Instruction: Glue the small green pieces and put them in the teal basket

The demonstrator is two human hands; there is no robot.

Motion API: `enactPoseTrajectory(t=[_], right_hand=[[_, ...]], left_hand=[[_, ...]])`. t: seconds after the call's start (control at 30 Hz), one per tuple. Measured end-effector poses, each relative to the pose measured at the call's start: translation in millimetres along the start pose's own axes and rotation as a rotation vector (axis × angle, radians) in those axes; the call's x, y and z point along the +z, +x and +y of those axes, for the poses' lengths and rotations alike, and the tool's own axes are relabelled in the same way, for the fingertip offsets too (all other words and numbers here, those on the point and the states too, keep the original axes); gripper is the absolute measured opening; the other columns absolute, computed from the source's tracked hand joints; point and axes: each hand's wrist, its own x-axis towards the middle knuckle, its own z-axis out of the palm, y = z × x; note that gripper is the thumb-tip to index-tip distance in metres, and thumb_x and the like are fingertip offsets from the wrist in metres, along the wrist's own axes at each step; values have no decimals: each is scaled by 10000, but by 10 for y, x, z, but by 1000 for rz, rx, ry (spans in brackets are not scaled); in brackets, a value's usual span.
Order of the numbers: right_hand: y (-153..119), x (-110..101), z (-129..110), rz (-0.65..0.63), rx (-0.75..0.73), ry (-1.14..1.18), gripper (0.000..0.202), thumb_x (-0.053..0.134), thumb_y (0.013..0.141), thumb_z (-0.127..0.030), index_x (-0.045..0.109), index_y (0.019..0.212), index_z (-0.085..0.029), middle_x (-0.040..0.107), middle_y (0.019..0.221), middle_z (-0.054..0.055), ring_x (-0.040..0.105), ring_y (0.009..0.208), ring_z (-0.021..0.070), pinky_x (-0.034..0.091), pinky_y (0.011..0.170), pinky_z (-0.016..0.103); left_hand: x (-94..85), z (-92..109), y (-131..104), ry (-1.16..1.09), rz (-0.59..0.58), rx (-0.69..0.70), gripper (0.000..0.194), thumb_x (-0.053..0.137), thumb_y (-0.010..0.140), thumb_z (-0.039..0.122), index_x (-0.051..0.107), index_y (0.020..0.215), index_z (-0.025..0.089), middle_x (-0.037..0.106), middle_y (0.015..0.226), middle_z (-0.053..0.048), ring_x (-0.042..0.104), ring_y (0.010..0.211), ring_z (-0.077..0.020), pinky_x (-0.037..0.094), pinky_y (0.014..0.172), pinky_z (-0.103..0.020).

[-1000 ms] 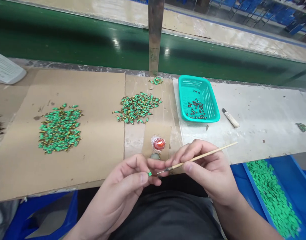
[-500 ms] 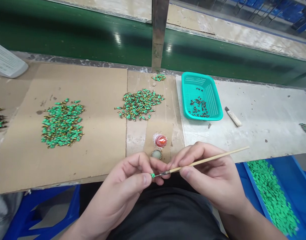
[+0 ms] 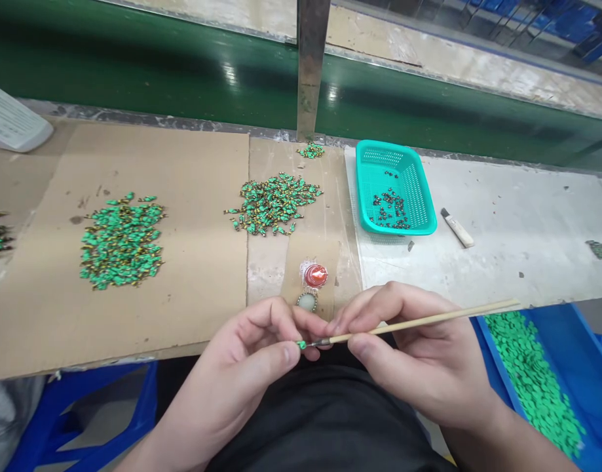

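Between the thumb and fingers of my left hand (image 3: 261, 354) is a tiny green piece (image 3: 301, 344), mostly covered by the fingertips. My right hand (image 3: 413, 354) pinches a thin paintbrush (image 3: 428, 320) with a pale wooden handle. The brush's dark tip points left and meets, or nearly meets, the green piece; contact is too small to tell. Just beyond my fingers sit a red bottle-cap-like disc (image 3: 316, 275) holding shiny red stuff and a pale round disc with a beaded rim (image 3: 307, 301).
Green-and-gold small pieces lie in a left pile (image 3: 121, 242) and a middle pile (image 3: 276, 203) on cardboard (image 3: 202, 262). A turquoise basket (image 3: 431, 196) holds small dark pieces. Right of it lies a pale-handled tool (image 3: 456, 228). Below right, a blue tray (image 3: 585, 367) contains green pieces.
The brush handle has turned a little flatter and its far end has shifted right. Its tip is slightly closer to the green piece. My left hand has hardly moved.
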Motion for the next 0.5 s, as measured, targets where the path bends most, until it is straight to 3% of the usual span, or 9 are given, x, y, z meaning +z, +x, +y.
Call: enactPoseTrajectory(t=[0.5], right_hand=[[-20, 14, -3, 34, 1, 39, 152, 886, 1006, -77, 855, 982, -224, 923, 965, 68, 901, 865, 218, 736, 793, 310]], left_hand=[[13, 19, -10, -47, -39, 0, 175, 1059, 954, 345, 934, 884, 245, 977, 1067, -46, 857, 912, -169, 696, 888, -209]])
